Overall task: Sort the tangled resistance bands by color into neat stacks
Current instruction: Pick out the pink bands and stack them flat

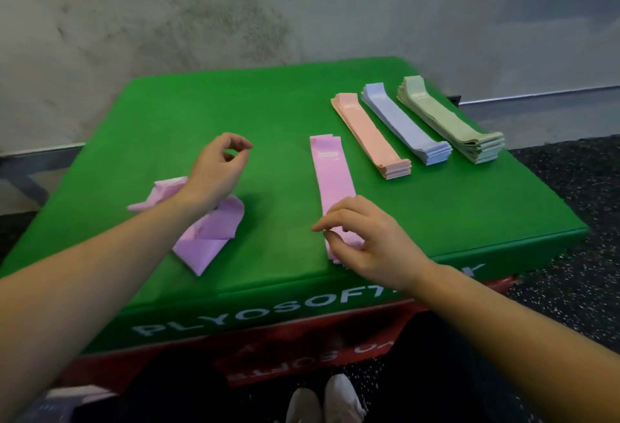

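Bands: loose pink tangle [204, 234] near-left on green box [167, 114], under left wrist. Left hand [218, 171] grip curled, empty. Right hand [362, 238] pinches near end of pink stack [333, 174], long axis near-far. Peach [369, 134], blue [402, 124], green [449, 120] stacks far-right.

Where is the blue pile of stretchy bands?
In the head view, the blue stack lies far right on the green box, between the peach stack and the green stack.

"PLYOSOFT" on green box [208, 302]
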Action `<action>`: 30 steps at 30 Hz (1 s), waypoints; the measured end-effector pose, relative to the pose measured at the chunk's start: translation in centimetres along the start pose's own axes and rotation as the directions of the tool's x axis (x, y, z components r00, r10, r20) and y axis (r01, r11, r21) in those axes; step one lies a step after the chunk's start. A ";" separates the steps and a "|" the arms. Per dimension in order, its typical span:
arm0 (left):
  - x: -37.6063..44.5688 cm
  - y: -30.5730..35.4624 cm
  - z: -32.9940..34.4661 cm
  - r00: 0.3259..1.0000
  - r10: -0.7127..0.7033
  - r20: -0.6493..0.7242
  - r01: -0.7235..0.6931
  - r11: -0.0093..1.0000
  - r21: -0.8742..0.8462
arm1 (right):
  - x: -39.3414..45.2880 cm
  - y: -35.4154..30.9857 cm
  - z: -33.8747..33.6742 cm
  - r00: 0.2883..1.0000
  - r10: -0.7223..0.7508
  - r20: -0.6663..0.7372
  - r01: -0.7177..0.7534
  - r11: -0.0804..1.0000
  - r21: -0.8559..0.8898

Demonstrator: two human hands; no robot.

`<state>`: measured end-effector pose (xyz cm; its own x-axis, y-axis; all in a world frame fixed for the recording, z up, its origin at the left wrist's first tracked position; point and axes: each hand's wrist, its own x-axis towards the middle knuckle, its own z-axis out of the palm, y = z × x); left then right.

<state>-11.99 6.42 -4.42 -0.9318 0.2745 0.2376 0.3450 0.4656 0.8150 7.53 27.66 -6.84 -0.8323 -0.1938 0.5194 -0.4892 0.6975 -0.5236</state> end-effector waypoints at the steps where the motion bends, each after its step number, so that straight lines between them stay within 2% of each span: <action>1: -0.9 -0.6 -1.4 1.000 0.002 0.003 -0.002 1.000 0.020 | 0.5 -0.5 0.6 1.000 0.009 0.012 -0.009 1.000 0.016; 6: -4.7 -4.9 -6.7 0.999 0.043 -0.015 -0.040 0.983 0.178 | 3.4 -2.3 4.2 0.993 0.080 0.084 -0.082 0.997 0.018; 9: -6.9 -7.4 -8.1 0.990 0.140 0.009 -0.137 0.947 0.290 | 5.5 -3.2 6.3 0.979 0.131 0.157 -0.135 0.991 0.015; 11: -8.0 -8.0 -8.5 0.982 0.187 -0.004 -0.178 0.941 0.286 | 7.1 -3.9 7.6 0.971 0.156 0.182 -0.164 0.986 0.030; 13: -8.4 -8.2 -8.5 0.974 0.211 -0.082 -0.182 0.945 0.270 | 9.0 -4.6 8.7 0.965 0.176 0.197 -0.189 0.981 0.051; 15: -8.4 -8.1 -8.3 0.973 0.191 -0.134 -0.145 0.944 0.296 | 10.8 -4.9 9.9 0.955 0.201 0.217 -0.215 0.976 0.041; 20: -8.4 -8.8 -8.0 0.989 0.096 -0.114 -0.061 0.960 0.275 | 15.2 -5.8 12.8 0.908 0.296 0.296 -0.292 0.955 -0.058; 23: -8.4 -8.6 -8.1 0.981 0.090 -0.169 -0.057 0.979 0.194 | 17.3 -5.7 15.1 0.907 0.355 0.225 -0.333 0.934 -0.130; 27: -8.7 -8.6 -8.4 0.987 0.075 -0.145 -0.052 0.987 0.155 | 18.8 -4.5 16.9 0.828 0.497 0.259 -0.465 0.867 -0.177; 30: -8.7 -8.7 -8.5 0.995 0.016 -0.100 0.001 0.987 0.163 | 18.8 -3.6 16.2 0.815 0.542 0.205 -0.534 0.840 -0.096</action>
<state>-7.87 -7.12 -9.06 -0.9328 0.1965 0.3022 0.3583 0.5970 0.7178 -10.58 10.30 -6.09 -0.9969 0.0785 0.0007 0.0590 0.7553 -0.6527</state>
